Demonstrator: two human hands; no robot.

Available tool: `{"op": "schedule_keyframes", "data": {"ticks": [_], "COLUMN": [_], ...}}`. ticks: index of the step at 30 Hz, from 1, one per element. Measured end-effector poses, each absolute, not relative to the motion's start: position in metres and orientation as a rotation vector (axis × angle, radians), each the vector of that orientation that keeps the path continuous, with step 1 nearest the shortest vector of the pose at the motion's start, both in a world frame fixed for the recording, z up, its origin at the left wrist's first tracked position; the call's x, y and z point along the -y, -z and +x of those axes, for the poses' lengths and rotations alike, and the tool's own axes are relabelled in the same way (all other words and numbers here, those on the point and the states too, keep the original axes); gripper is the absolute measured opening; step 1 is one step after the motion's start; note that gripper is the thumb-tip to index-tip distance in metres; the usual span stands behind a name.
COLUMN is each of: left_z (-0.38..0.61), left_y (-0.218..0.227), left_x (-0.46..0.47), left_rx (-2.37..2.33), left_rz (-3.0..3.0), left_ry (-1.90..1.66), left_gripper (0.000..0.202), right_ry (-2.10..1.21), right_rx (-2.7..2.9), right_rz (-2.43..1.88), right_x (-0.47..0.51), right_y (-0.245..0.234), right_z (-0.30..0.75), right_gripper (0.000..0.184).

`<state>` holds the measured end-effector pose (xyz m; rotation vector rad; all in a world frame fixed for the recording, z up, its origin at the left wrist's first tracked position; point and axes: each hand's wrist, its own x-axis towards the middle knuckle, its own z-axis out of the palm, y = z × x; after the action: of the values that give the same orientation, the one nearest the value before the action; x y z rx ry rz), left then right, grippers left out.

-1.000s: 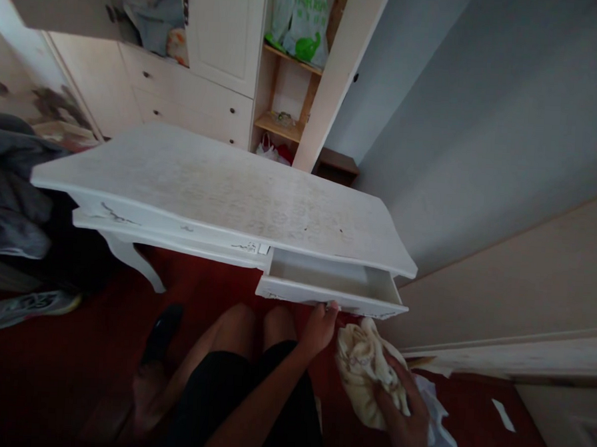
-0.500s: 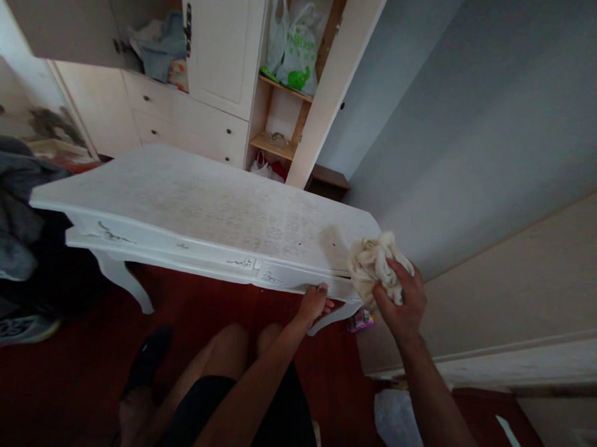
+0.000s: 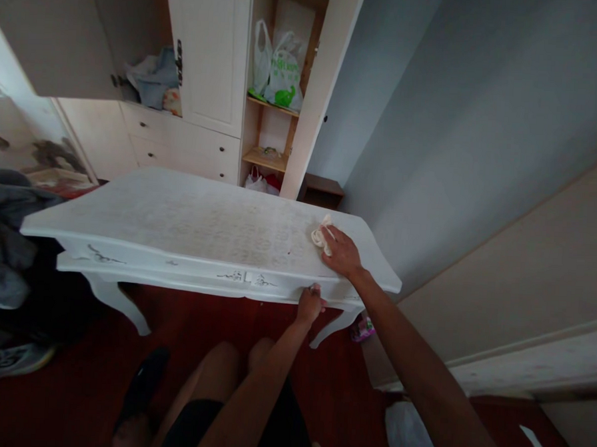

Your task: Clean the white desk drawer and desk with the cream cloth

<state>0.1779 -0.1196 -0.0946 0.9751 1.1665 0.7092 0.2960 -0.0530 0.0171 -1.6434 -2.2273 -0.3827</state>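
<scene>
A white table (image 3: 154,206) with curved legs and carved drawer fronts stands before me, its top smudged grey across the middle. My right hand (image 3: 342,251) presses a crumpled cream cloth (image 3: 322,237) onto the right part of the tabletop, fingers closed over it. Just below the front edge, my left hand (image 3: 310,304) has its fingers curled at the knob of the right drawer (image 3: 285,284). The knob is mostly covered by the fingers.
Behind the table is a white wardrobe (image 3: 207,52) with open doors and plastic bags (image 3: 283,76) on a shelf. Dark clothes (image 3: 2,235) are heaped at the left. A pink package (image 3: 363,328) and a white bag (image 3: 410,429) are on the floor at right.
My right hand has brought the cloth left and down onto the tabletop from beyond the front right edge. The right drawer's gap has closed; my left hand stays at its front.
</scene>
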Motion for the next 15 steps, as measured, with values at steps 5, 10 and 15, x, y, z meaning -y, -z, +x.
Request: {"op": "schedule_keyframes", "data": {"ticks": [5, 10, 15], "left_z": [0.184, 0.172, 0.128], "left_y": [0.094, 0.087, 0.052], "left_x": [0.117, 0.122, 0.123], "left_rx": [-1.193, -1.201, -1.071], "left_rz": [1.032, 1.162, 1.336], "left_ry": [-0.708, -0.558, -0.260], "left_gripper": [0.046, 0.053, 0.035], "right_ry": [0.411, 0.450, 0.377], "right_rx": [2.385, 2.555, 2.565], "right_rz": [-1.677, -1.668, -1.629], "right_x": [0.051, 0.059, 0.059], "right_y": [-0.018, -0.013, -0.022], "right_z": [0.288, 0.270, 0.275], "right_gripper": [0.069, 0.066, 0.070]}}
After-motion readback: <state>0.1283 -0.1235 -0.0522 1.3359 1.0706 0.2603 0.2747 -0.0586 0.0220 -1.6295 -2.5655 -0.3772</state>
